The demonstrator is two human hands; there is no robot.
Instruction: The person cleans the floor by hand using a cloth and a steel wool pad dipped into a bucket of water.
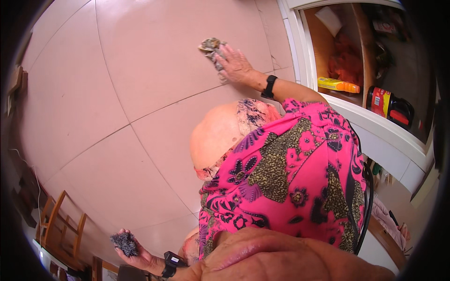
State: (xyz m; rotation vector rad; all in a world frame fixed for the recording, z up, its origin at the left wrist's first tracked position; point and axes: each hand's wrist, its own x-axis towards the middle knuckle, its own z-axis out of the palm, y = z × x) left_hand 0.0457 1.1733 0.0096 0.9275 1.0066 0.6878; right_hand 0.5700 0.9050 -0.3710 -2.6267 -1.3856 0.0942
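Note:
My right hand (238,66) reaches out over the tiled floor, its fingers lying over a crumpled, patterned grey-brown cloth (211,47) and pressing it to the tiles. Part of the cloth is hidden under the fingers. At the lower left, my left hand (143,258) is closed round a dark grey steel wool scrubber (124,244), held off to the side. Each wrist wears a black band. One bent knee (218,129) shows between my arms, beside the pink floral clothing.
A low cabinet (300,47) with a white frame stands at the right. In it lie a yellow bottle with an orange cap (338,85), a black jug with a red label (390,107) and a red bag (346,63). A wooden chair (60,220) stands at the left.

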